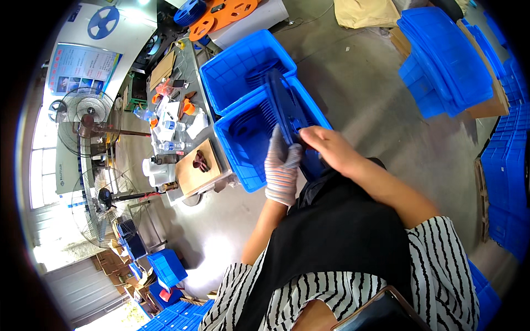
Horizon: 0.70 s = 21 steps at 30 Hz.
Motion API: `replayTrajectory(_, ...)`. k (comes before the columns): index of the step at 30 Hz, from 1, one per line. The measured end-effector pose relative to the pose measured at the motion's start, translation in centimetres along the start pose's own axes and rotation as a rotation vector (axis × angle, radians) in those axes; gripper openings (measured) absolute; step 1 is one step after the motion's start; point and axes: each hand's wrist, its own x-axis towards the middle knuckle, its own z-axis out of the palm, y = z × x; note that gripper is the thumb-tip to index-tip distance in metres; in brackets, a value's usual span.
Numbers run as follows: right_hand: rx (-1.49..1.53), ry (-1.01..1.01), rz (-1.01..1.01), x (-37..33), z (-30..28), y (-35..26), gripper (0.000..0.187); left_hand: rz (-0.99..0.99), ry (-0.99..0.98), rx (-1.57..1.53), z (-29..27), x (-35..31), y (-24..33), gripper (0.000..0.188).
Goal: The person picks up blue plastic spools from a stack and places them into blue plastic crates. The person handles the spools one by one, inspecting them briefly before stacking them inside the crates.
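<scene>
A dark blue plastic reel (281,102) stands almost edge-on over the blue crates in front of me. My left hand (282,168), in a striped knit glove, is closed on the reel's lower left edge, thumb up. From the right, my bare right hand (330,148) reaches to the reel's other face. Its fingers meet the reel and look closed on it, though they are slightly blurred and partly hidden. Below, the nearer blue crate (243,165) holds a row of similar reels (259,118). More dark reels (259,74) lie in the farther blue crate (223,69).
Left of the crates runs a cluttered workbench (193,83) with bottles, papers and a wooden board (201,168). Two standing fans (88,118) are beyond it. Stacked blue crates (505,171) line the right side, with blue lids (447,49) at the upper right. Orange reels (232,11) lie at the back.
</scene>
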Motion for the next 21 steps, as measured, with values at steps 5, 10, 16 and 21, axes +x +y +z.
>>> replayTrajectory(5, 0.19, 0.034, 0.178, -0.1, 2.0, -1.6, 0.041, -0.058, -0.137, 0.109, 0.3, -0.9, -1.9, 0.055)
replayTrajectory(10, 0.405, 0.173, 0.124, 0.4, -1.8, -0.4, 0.038, 0.054, -0.317, 0.364, 1.3, 0.4, -0.5, 0.038)
replayTrajectory(16, 0.552, -0.013, 0.068, -0.6, -7.8, -2.9, 0.052, 0.007, 0.026, 0.391, -4.5, 0.6, -2.0, 0.031)
replayTrajectory(21, 0.701, -0.088, -0.026, -1.0, -11.0, -3.6, 0.056, -0.003, 0.273, 0.299, -8.7, -0.7, -4.0, 0.032)
